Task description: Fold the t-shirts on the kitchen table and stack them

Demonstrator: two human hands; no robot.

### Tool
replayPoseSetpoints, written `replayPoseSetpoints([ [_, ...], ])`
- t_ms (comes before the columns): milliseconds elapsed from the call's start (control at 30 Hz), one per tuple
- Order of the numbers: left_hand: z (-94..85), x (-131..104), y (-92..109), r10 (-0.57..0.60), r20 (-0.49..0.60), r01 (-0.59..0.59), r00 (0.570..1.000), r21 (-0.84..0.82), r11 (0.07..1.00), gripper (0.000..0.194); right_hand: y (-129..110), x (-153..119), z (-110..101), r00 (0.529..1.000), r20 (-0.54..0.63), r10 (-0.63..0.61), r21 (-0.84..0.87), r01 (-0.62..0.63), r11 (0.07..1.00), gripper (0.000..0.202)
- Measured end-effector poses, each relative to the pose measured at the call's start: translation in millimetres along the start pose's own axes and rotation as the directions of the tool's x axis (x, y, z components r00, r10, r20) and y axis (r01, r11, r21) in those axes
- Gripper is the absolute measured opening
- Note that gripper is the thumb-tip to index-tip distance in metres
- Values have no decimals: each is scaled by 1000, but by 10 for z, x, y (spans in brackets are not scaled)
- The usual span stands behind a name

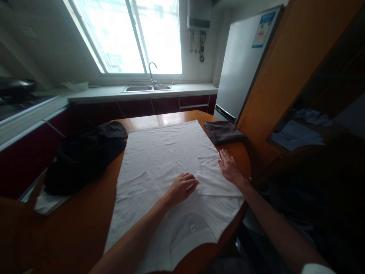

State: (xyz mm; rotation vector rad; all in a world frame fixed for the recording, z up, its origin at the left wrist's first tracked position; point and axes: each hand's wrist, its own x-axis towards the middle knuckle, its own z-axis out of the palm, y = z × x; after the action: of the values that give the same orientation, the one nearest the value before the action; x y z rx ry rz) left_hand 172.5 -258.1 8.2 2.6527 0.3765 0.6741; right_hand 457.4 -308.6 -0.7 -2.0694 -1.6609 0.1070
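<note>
A white T-shirt lies spread on the table, its neckline with a small label towards me. Its right sleeve is folded inward over the body, and the left sleeve also lies across the body. My left hand rests on the shirt beside the right sleeve's hem, fingers loosely curved and not visibly gripping any cloth. At the shirt's right edge, my right hand lies flat on the folded sleeve with its fingers extended.
The wooden table has rounded edges. Dark clothing lies heaped on the left, partly over something white. A folded dark garment sits at the back right. Beyond are a sink and a fridge.
</note>
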Motion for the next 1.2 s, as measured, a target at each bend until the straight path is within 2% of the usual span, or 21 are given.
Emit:
replayPoseSetpoints([
  [167, -6, -19, -11, -13, -7, 13, 1000, -7, 1000, 28, -123, 60, 266, 988, 152, -17, -95, 31, 995, 64],
  [300, -8, -21, -11, -16, -6, 16, 1000, -7, 1000, 26, -65, 60, 357, 983, 185, 11, -161, 19, 987, 71],
  [433, 1, -9, -18, -19, -13, 19, 1000, 15, 1000, 25, -70, 62, 324, 985, 172, 15, -164, 13, 986, 70],
  [600, 29, -7, -74, -160, -195, 173, 968, 53, 984, 23, -361, -29, 253, 993, 117, -24, -137, 40, 990, 65],
  [700, 38, -10, -105, -215, -260, 238, 941, 58, 969, 21, -573, -154, 283, 983, 153, -101, -113, 119, 986, 66],
  [800, 44, -10, -121, -233, -279, 254, 932, 40, 966, 22, -698, -269, 355, 967, 220, -125, -117, 154, 981, 70],
  [933, 52, -11, -130, -243, -269, 259, 932, 24, 966, 22, -731, -321, 401, 966, 238, -102, -137, 138, 981, 79],
  [1067, 47, -14, -127, -252, -264, 268, 931, 27, 963, 21, -706, -237, 337, 967, 237, -89, -108, 117, 987, 80],
  [1200, 43, -19, -129, -248, -257, 266, 934, 35, 963, 20, -618, -67, 245, 988, 153, 30, -135, -9, 991, 71],
])
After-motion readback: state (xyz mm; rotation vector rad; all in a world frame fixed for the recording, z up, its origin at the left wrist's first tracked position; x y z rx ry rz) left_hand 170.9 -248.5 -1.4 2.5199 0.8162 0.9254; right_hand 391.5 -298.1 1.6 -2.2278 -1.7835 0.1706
